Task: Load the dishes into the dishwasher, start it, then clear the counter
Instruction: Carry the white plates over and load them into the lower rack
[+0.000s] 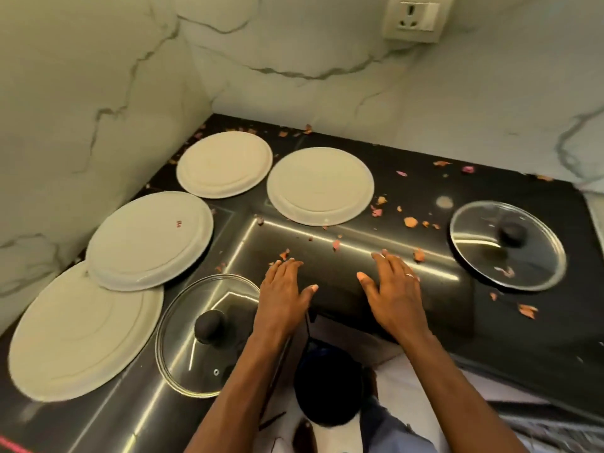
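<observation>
Several white plates lie upside down on the black counter (408, 191): one at the back left (224, 163), one at the back middle (320, 186), one at the left (148, 238) overlapping a larger plate (78, 335) at the front left. A glass lid with a black knob (199, 335) lies near the front edge, and a second glass lid (507, 245) lies at the right. My left hand (282, 295) and my right hand (394, 294) rest flat on the counter between the lids, fingers straight, holding nothing.
Dried pink and orange petal scraps (410, 221) are scattered over the counter, mostly at the back and right. Marble walls close the corner at left and back, with a wall socket (415, 18) high on the right. The counter's front edge runs just below my wrists.
</observation>
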